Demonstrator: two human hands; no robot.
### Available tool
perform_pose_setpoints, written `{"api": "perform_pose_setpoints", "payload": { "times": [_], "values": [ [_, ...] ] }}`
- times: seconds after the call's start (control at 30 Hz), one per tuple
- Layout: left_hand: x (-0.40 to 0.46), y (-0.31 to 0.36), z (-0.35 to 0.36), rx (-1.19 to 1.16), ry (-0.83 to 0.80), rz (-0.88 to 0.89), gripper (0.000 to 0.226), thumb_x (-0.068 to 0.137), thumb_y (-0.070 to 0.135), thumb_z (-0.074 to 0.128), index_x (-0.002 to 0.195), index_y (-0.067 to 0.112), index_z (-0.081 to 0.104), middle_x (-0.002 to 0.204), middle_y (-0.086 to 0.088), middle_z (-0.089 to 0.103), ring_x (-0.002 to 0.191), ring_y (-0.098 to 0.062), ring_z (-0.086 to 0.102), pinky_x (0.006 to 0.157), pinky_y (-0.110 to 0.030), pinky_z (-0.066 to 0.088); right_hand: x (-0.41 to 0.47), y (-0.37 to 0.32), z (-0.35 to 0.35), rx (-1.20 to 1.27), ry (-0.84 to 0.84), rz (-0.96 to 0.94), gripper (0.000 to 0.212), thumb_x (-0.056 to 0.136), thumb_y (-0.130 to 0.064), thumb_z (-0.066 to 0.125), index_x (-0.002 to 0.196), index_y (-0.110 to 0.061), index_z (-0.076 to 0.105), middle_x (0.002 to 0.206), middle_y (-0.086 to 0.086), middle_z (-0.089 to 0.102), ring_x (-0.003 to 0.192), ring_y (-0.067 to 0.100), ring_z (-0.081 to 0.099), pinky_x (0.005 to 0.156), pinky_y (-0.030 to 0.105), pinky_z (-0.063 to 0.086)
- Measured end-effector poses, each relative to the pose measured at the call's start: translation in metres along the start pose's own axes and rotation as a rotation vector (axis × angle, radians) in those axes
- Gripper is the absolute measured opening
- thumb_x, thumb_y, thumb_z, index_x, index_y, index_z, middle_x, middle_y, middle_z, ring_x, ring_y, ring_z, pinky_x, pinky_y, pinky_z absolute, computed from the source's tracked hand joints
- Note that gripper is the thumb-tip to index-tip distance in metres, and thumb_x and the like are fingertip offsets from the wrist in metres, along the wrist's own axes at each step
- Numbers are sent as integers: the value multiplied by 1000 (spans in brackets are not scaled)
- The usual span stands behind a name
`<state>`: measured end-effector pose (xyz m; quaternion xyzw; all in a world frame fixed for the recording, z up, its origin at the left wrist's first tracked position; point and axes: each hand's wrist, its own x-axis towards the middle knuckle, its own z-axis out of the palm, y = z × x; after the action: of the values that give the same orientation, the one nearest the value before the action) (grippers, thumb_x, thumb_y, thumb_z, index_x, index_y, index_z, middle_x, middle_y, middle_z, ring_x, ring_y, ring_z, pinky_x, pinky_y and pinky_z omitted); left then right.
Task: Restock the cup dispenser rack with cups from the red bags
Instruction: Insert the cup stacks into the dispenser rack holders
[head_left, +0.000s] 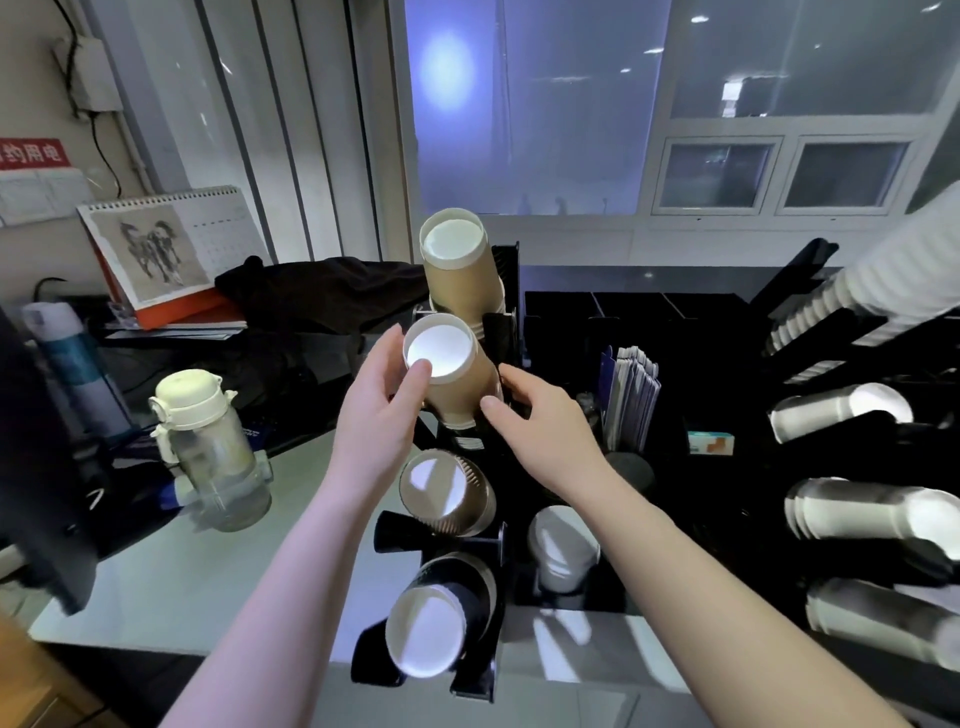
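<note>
A black cup dispenser rack (506, 291) stands in the middle of the counter, with stacks of brown paper cups lying in its tiers, bottoms toward me. My left hand (382, 410) and my right hand (540, 431) hold the second stack of brown cups (457, 379) from either side; my left thumb presses its white bottom and my right thumb lies on its side. Another brown stack (462, 270) sits in the tier above. Two darker stacks (447, 493) (436, 618) fill the lower tiers. No red bag is in view.
A second black rack (810, 270) on the right holds several white cup stacks (852, 514). A pale water bottle (208, 447) stands on the grey counter (208, 571) at left. A desk calendar (171, 244), dark cloth (322, 296) and sachets (631, 395) lie behind.
</note>
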<state>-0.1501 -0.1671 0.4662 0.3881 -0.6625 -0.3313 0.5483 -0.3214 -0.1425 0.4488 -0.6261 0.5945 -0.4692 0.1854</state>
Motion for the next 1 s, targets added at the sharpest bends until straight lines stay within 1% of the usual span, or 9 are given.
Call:
{"api": "perform_pose_setpoints", "payload": {
  "times": [0.07,0.1,0.17,0.3,0.47,0.6,0.7,0.83,1.0],
  "values": [
    [-11,3,-1,17,89,65,51,95,28,50,145,23,39,137,25,47,112,24,43,86,3,34,-6,5,-5,-7,19,23,45,90,-28,57,134,-25,54,124,-21,61,114,-5,53,96,14,37],
    [-17,7,-1,53,111,123,51,93,26,49,144,24,40,131,33,45,111,26,42,85,5,32,-9,8,-7,-11,37,28,45,90,-24,57,135,-23,55,130,-11,60,119,4,53,101,20,38],
    [-28,14,2,128,110,228,49,91,20,47,139,31,43,123,41,44,109,26,41,85,5,29,-17,12,-14,11,60,19,42,89,-17,56,131,-20,58,129,-6,62,120,8,55,104,25,39],
    [-40,25,16,236,70,256,53,88,22,48,141,22,45,129,31,44,107,23,42,87,3,27,-30,12,-31,50,33,1,38,90,-17,57,128,-20,60,126,-7,63,118,8,56,106,34,42],
    [-54,42,55,311,17,269,54,88,25,51,142,28,42,144,16,44,128,6,38,98,-2,28,-52,17,-75,43,10,-56,36,89,-22,59,125,-25,63,122,-13,64,113,1,56,103,28,44],
    [-68,59,109,294,5,251,53,92,22,55,143,28,41,142,19,44,126,6,41,106,-20,33,-75,33,-135,-1,-31,-80,35,91,-25,60,125,-25,63,123,-13,64,115,1,55,99,23,44],
    [-81,74,157,291,-23,261,53,93,14,57,143,22,42,141,2,51,129,-9,42,108,-26,32,-96,51,-186,-40,-27,-86,34,91,-28,59,124,-28,62,121,-16,63,116,0,55,98,24,44],
    [-102,89,216,253,-52,268,52,93,12,57,142,20,42,140,15,42,132,2,35,101,0,23,-121,74,-247,-29,3,-98,32,90,-27,61,122,-30,63,112,-24,63,113,-6,55,96,19,44],
    [-115,105,270,207,-69,248,52,93,15,56,143,22,41,141,17,40,119,17,38,97,2,24,-132,94,-304,36,99,-116,29,87,-13,67,113,-27,66,106,-18,67,101,-4,61,90,16,49]
  ]
}}
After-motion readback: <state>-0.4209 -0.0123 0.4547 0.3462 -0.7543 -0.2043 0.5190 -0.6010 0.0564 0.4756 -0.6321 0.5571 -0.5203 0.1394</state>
